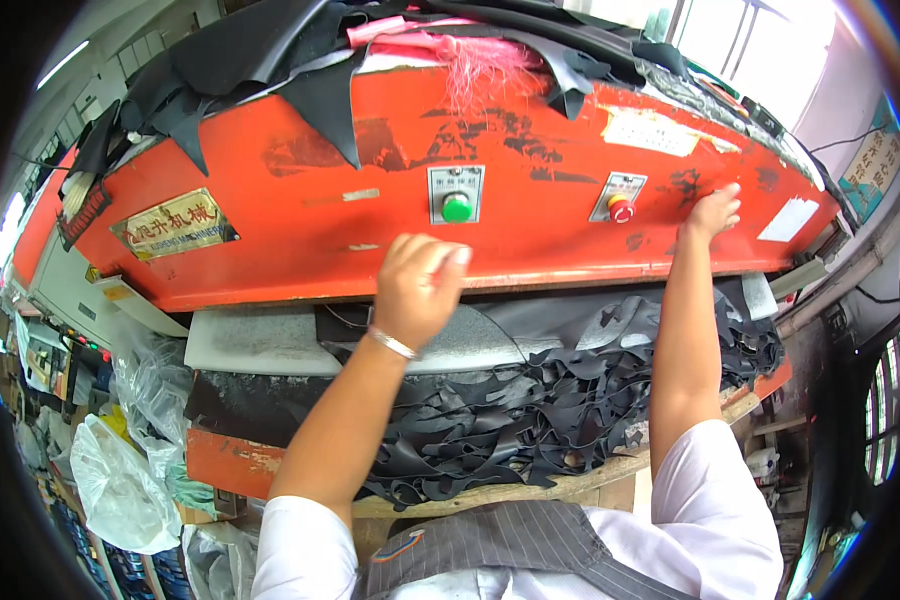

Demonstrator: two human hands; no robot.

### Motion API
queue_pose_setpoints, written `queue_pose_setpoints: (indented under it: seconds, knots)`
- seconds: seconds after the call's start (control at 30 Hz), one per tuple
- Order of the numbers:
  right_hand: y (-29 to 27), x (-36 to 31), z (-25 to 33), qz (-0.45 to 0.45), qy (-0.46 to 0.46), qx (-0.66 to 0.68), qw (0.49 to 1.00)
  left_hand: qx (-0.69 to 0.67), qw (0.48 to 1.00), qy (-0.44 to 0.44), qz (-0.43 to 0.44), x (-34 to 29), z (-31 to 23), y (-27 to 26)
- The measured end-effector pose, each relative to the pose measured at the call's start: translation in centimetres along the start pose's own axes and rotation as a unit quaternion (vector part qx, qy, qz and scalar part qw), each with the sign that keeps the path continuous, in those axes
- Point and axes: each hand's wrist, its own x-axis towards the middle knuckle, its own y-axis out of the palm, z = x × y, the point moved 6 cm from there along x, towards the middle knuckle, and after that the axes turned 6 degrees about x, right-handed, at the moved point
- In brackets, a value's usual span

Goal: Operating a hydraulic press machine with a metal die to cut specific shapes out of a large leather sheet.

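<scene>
My left hand (417,292), with a bracelet at its wrist, is raised just below and left of a green push button (457,207) on the red machine beam (310,215). Its fingers are loosely curled with the thumb alongside, and nothing shows in them. Farther right, my right hand (713,213) is held up before the beam's front, to the right of a red knob (621,209). Its fingers are slightly bent and apart, holding nothing visible. Under the beam lies a pale grey pad (255,340), and in front of it a heap of black leather scraps (510,420).
Black leather sheets (240,60) and a pink fringed cloth (470,55) hang over the beam's top. Clear plastic bags (125,480) stand at the left. A wooden edge (580,487) runs along the front of the scrap-covered bed. Pipes and a wall lie to the right.
</scene>
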Motion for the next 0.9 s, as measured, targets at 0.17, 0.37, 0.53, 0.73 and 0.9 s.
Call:
queue_pose_setpoints:
  seconds: [0.17, 0.37, 0.53, 0.73, 0.9]
  knots:
    - [-3.2, -4.6, 1.4, 0.033, -0.003, 0.083, 0.996, 0.136, 0.986, 0.097, -0.01, 0.4, -3.8, 0.6]
    - [-14.3, -8.5, 0.8, 0.201, -0.049, 0.218, 0.954, 0.084, 0.99, -0.04, 0.109, -8.1, -6.6, -5.3]
    - [-20.2, -10.0, 0.0, 0.197, -0.055, 0.217, 0.954, 0.228, 0.918, -0.263, 0.188, -23.7, -2.9, -15.2]
    - [-15.2, -26.4, 10.3, 0.382, -0.19, 0.198, 0.883, 0.293, 0.913, -0.227, 0.17, -31.7, -6.0, -16.2]
    - [-12.4, -42.3, 18.6, 0.577, -0.33, 0.27, 0.697, 0.325, 0.905, -0.221, 0.161, -31.9, -5.5, -15.9]
